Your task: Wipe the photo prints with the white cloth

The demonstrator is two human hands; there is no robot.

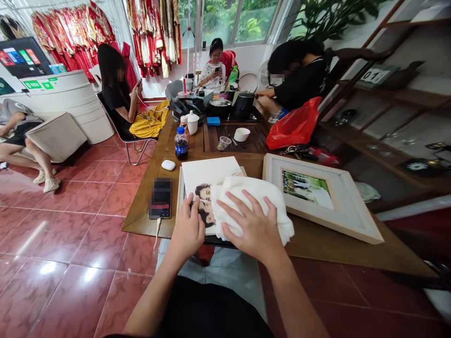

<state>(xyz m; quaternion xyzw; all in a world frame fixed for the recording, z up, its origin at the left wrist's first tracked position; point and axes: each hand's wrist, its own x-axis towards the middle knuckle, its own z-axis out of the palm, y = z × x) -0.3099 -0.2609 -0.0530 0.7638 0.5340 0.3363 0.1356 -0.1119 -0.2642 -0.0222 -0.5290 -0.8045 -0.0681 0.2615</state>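
Note:
A white cloth (278, 202) lies bunched over the right part of a portrait print (211, 169), which shows two faces on a white ground. My right hand (252, 223) rests on the cloth with its fingers spread, pressing it against the print. At the print's lower left edge is my left hand (189, 227), its fingers stretched forward and touching the edge; the thumb lies near the printed face. Part of the print is hidden under the cloth and both hands. To the right sits a framed photo (306, 188) with a wide pale frame.
Left of the print are a phone (160, 199) on a cable and a white earbud case (168, 165). Farther back stand a cola bottle (181, 144), a white bowl (242, 134) and a red plastic bag (296, 126). Several people sit around the table (141, 213).

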